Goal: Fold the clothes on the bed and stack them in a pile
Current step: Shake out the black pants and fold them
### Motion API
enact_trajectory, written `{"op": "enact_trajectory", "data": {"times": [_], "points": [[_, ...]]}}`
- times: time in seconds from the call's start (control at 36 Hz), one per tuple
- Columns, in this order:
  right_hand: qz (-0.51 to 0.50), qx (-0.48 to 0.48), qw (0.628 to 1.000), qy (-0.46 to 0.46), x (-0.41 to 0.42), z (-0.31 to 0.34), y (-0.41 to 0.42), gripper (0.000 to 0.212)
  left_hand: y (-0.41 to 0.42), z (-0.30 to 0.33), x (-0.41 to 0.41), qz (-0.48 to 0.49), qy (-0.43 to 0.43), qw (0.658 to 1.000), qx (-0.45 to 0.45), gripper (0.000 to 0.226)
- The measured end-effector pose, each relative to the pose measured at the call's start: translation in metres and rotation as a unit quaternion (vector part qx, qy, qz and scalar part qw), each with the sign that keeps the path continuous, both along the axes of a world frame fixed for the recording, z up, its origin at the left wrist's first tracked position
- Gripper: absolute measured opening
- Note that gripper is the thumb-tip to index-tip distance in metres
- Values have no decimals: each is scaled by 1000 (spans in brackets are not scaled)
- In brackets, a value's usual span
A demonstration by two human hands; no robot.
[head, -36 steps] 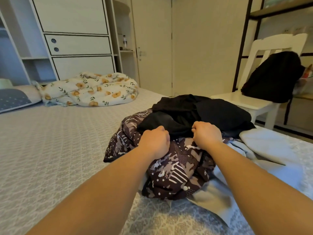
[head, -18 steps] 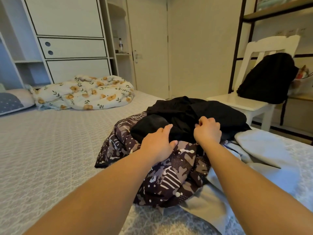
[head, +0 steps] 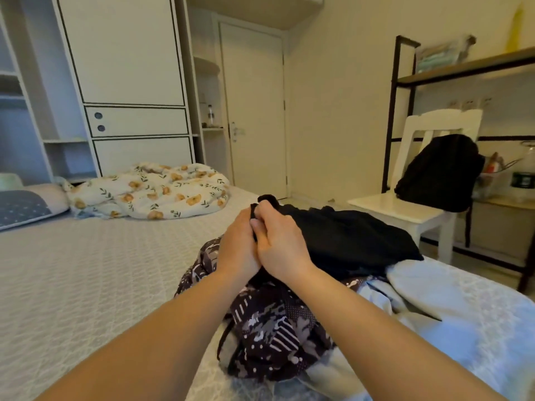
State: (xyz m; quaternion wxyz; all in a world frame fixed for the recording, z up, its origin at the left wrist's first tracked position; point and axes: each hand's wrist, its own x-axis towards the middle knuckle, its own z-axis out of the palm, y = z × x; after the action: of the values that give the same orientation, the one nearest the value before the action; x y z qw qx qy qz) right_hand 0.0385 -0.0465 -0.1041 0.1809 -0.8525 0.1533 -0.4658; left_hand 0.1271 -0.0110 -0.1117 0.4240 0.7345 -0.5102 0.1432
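A soft, crumpled black fabric garment tops a heap on the quilted grey bed, over a dark patterned cloth and pale blue sheet-like fabric. Left hand and right hand, pressed together, both pinch its raised edge

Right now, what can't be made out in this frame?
- Head view: how the black garment is gripped; the left hand and right hand cover it.
- Light blue garment: cut off by the right edge.
- Patterned garment: partly under the arms.
- Shelf items: blurred.
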Motion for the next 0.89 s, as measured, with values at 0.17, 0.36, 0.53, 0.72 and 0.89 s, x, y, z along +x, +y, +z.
{"op": "enact_trajectory", "data": {"times": [0.17, 0.36, 0.53, 0.72, 0.89], "points": [[-7, 53, 995, -78, -10, 33, 33, 14, 38, 50, -1, -17, 49, 999, -16, 7], [-207, -7, 957, 202, -34, 45, 57, 28, 122, 121, 12, 48, 269, 949, -155, 42], [-112, 61, 977, 168, -15, 72, 115, 8, 223, 164, 36, 63, 302, 925, -220, 38], [48, 139, 984, 102, 31, 108, 202, 23, 340, 179, 82, 191, 326, 893, -246, 27], [160, 128, 976, 77, 54, 133, 272, 30, 392, 167, 73, 167, -101, 980, 42, 77]]}}
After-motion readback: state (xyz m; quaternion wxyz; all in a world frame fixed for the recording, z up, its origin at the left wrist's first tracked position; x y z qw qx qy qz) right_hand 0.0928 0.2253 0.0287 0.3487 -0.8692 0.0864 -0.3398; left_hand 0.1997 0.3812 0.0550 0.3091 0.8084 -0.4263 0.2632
